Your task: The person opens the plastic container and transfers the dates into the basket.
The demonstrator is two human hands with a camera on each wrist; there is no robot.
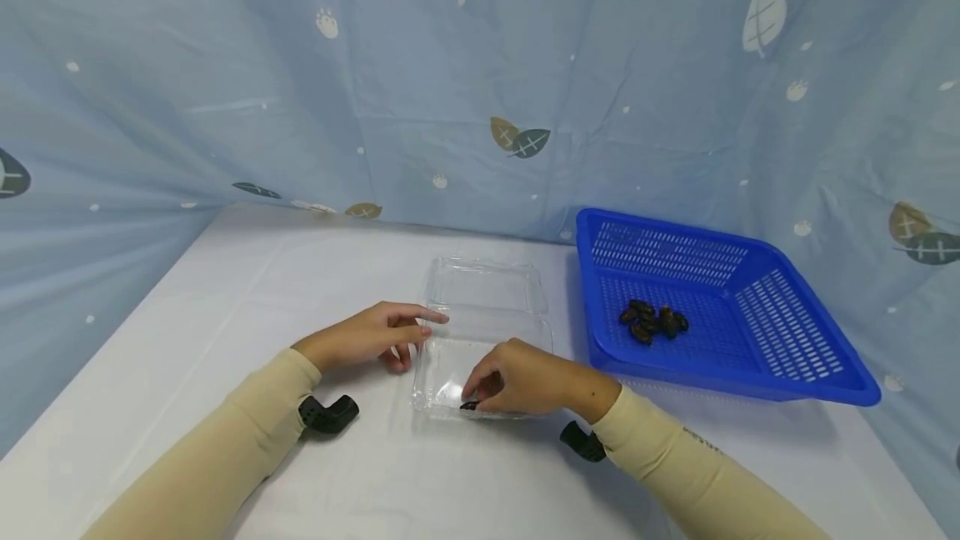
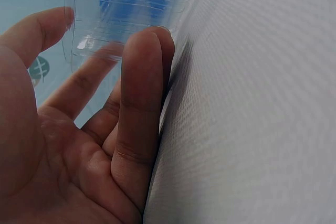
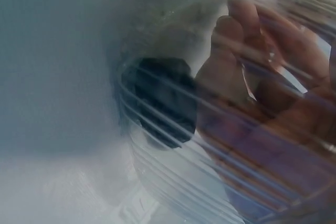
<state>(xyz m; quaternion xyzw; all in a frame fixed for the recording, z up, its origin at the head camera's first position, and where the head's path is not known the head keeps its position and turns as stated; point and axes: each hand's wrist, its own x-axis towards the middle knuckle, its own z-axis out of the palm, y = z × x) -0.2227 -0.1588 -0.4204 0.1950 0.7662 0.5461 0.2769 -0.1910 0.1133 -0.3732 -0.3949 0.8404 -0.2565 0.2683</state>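
**Dark fruit set into clear clamshell box as second hand steadied its edge**

The right hand [image 1: 525, 377] reached into the near half of a clear plastic clamshell box [image 1: 480, 340], its fingers curled and pinching a small dark piece, apparently a date [image 1: 468, 405], at the front edge of the box's floor. Seen through the ribbed plastic in the right wrist view, the date [image 3: 160, 100] sat just ahead of the fingertips [image 3: 226, 61], touching or all but touching the bottom of the box; whether the pinch had loosened could not be told. The left hand [image 1: 371, 336] lay at the left side of the box, fingers straight and relaxed, the forefinger extended onto the rim near the hinge and the thumb apart from it. The left wrist view showed those fingers [image 2: 139, 93] resting against the box's wall where it met the white counter [image 2: 252, 108], bracing rather than gripping.

The box stood open, its lid [image 1: 486, 284] folded flat behind the near half. To the right of the box, just beside it, a blue slotted basket [image 1: 787, 357] held a small heap of further dates [image 1: 652, 322] near its middle. A blue leaf-printed cloth [image 1: 480, 65] hung behind the box as a backdrop.

By the look of it, the step in hand was the placing of one date into the box. The next move would call for the right hand to let go cleanly, lift clear of the rim without dragging the light box, and cross to the basket, while the left hand held the box in place.
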